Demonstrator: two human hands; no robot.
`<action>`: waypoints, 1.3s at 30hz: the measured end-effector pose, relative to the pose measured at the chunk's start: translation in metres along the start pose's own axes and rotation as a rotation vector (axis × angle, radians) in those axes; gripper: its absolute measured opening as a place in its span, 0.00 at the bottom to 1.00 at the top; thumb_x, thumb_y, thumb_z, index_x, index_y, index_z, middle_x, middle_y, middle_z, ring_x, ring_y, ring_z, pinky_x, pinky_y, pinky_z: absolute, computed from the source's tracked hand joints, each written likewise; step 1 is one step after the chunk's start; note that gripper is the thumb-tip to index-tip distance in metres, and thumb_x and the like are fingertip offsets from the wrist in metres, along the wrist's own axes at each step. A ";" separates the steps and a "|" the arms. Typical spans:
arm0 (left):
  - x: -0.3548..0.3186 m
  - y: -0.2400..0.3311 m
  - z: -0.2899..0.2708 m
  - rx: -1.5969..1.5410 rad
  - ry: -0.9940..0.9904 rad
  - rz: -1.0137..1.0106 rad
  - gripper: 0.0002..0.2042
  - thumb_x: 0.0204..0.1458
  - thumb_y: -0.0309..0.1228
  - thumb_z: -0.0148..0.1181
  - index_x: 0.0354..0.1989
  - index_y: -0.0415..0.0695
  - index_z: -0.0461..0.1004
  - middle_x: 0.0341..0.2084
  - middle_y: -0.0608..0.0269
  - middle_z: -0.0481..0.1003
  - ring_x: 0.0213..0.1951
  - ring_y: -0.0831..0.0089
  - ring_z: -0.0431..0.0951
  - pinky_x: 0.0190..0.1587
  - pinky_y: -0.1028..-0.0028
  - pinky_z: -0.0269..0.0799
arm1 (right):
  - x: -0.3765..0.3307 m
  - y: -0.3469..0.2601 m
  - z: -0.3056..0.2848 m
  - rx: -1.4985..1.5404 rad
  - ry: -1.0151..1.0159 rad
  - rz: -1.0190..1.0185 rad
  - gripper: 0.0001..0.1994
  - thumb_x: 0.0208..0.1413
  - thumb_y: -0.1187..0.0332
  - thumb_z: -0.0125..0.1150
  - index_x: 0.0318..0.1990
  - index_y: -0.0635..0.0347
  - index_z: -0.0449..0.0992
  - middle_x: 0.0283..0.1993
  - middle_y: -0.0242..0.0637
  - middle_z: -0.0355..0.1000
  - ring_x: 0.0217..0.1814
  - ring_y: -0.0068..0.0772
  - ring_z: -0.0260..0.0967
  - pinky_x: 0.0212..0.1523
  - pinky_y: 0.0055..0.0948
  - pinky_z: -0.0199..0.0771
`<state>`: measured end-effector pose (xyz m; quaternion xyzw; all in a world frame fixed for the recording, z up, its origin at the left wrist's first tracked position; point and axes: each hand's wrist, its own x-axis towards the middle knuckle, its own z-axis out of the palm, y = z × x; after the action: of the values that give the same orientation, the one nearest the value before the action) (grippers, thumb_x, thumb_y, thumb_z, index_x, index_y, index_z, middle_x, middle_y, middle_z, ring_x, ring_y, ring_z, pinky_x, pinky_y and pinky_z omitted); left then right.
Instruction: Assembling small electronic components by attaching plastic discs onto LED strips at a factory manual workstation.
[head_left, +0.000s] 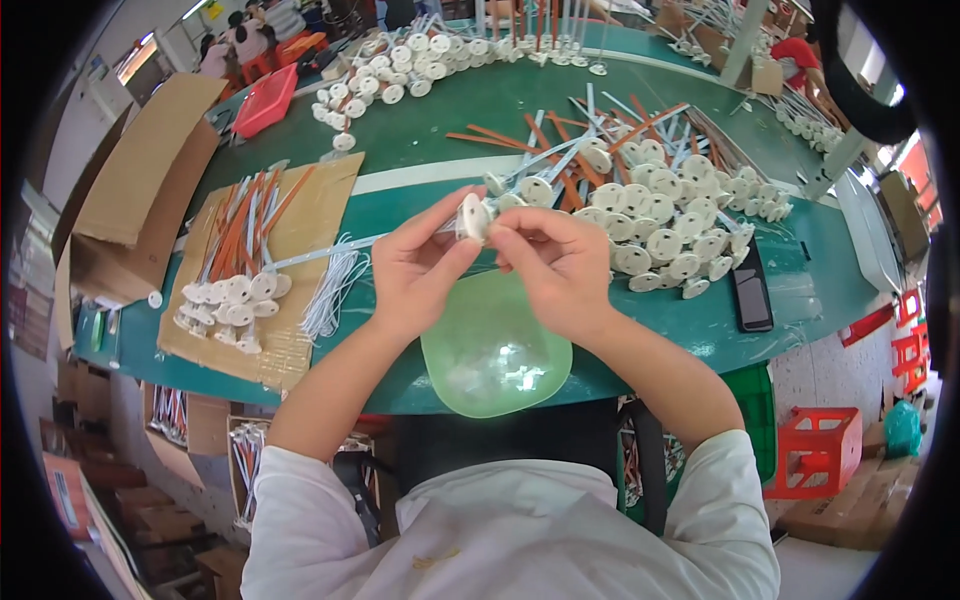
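My left hand [418, 268] and my right hand [557, 262] meet above a green table [470, 110], both pinching one white round disc [472, 217] fixed to the end of a thin white rod [330, 251] that runs off to the left. Right below my hands sits a translucent green bowl [495, 352] with small pale bits inside. A heap of white discs on rods [665, 225] lies just right of my right hand.
A cardboard sheet [300, 225] at left carries finished disc rods [232, 292] with orange and white strips, and a bundle of white wires [335, 290]. A black phone [751, 295] lies at right. More discs [400, 62] and a red tray [265, 100] sit farther back. People sit at the far left.
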<state>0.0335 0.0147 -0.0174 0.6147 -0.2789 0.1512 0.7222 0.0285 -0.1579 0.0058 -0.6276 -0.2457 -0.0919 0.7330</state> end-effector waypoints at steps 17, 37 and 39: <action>0.003 0.002 -0.019 0.323 -0.198 0.121 0.25 0.49 0.15 0.65 0.58 0.35 0.72 0.57 0.46 0.72 0.57 0.62 0.75 0.57 0.66 0.75 | 0.011 0.004 -0.011 -0.558 -0.093 -0.566 0.05 0.49 0.81 0.64 0.35 0.66 0.79 0.28 0.40 0.77 0.25 0.35 0.75 0.28 0.24 0.72; 0.011 0.024 -0.020 0.333 -0.229 0.010 0.22 0.51 0.20 0.65 0.57 0.38 0.74 0.53 0.50 0.76 0.54 0.68 0.77 0.57 0.67 0.73 | 0.007 0.013 -0.011 -0.132 -0.215 -0.048 0.04 0.57 0.79 0.59 0.37 0.69 0.79 0.29 0.34 0.77 0.30 0.19 0.75 0.32 0.20 0.75; 0.020 0.039 -0.016 0.379 -0.236 -0.131 0.20 0.51 0.22 0.67 0.55 0.39 0.76 0.48 0.55 0.79 0.49 0.71 0.79 0.54 0.70 0.75 | 0.008 0.021 -0.014 -0.052 -0.139 -0.009 0.05 0.58 0.77 0.60 0.38 0.68 0.80 0.30 0.35 0.78 0.31 0.19 0.75 0.32 0.20 0.75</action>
<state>0.0310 0.0350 0.0240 0.7696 -0.2873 0.0807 0.5645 0.0480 -0.1656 -0.0098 -0.6502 -0.2963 -0.0576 0.6972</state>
